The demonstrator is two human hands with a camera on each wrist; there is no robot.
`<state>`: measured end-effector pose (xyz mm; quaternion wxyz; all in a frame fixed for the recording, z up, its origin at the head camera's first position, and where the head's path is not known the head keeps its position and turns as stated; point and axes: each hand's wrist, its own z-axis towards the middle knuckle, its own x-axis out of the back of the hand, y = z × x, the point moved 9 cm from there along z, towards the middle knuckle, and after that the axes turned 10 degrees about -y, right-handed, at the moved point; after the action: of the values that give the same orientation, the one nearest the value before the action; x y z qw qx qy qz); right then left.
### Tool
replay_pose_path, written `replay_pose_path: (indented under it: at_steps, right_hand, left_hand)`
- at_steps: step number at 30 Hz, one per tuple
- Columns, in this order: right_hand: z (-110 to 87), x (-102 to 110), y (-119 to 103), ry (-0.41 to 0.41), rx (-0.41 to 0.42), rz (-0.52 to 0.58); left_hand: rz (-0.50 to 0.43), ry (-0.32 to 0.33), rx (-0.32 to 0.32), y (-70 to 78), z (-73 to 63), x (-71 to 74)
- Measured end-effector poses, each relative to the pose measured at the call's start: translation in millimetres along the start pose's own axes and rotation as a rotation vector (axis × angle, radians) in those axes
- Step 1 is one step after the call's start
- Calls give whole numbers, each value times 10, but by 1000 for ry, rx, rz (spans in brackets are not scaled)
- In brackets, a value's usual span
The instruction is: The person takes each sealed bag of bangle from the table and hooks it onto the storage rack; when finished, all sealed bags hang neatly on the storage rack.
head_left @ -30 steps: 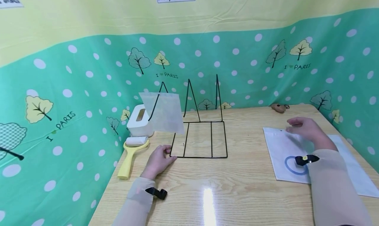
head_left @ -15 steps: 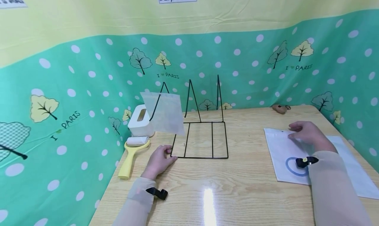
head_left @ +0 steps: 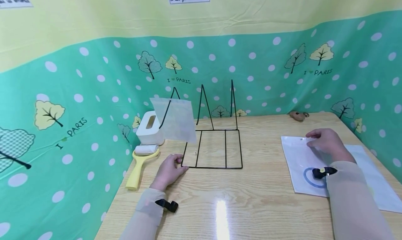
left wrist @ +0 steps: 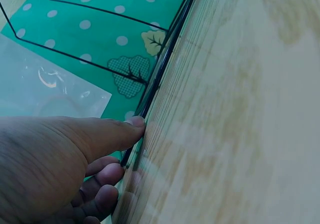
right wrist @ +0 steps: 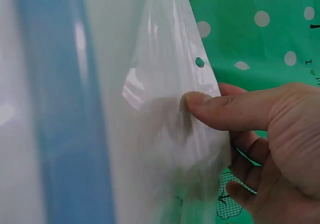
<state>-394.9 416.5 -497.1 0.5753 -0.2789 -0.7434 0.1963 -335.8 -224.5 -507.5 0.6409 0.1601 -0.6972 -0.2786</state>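
A black wire rack (head_left: 225,149) with upright pointed dividers stands on the table. My left hand (head_left: 168,172) holds its near left corner, thumb on the front wire; the left wrist view shows that wire (left wrist: 156,81) running out past the thumb. One translucent plastic bag (head_left: 176,119) leans upright at the rack's left divider. On the right lies another plastic bag (head_left: 292,163) with a blue ring (head_left: 315,186) in it. My right hand (head_left: 326,142) pinches this bag's far edge, thumb on top beside a small punched hole (right wrist: 199,62).
Beyond the rack's left side stands a white tissue box (head_left: 149,130), with a yellow-handled lint roller (head_left: 135,173) in front of it. A brown item (head_left: 296,116) lies at the back right. Another pale bag (head_left: 377,180) lies under my right forearm. Polka-dot cloth walls border the table.
My right hand has come down from above the bag and its fingers have closed on the far edge. My left hand keeps its hold on the rack corner.
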Motion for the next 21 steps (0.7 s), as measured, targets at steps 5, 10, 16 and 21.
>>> replay_pose_path:
  at_steps: [5,10,16,21]
  right_hand:
    - [-39,16,-49,6,10,21]
    - [-24,34,-129,-8,81,33]
    - [-56,83,-301,2,169,53]
    - [-136,123,-442,11,191,78]
  left_hand:
    - [-3,-1,1,4,-8,3]
    - [-3,-2,1,9,-16,9]
    - [1,3,-4,13,-19,13]
    - [6,3,-6,11,-17,12]
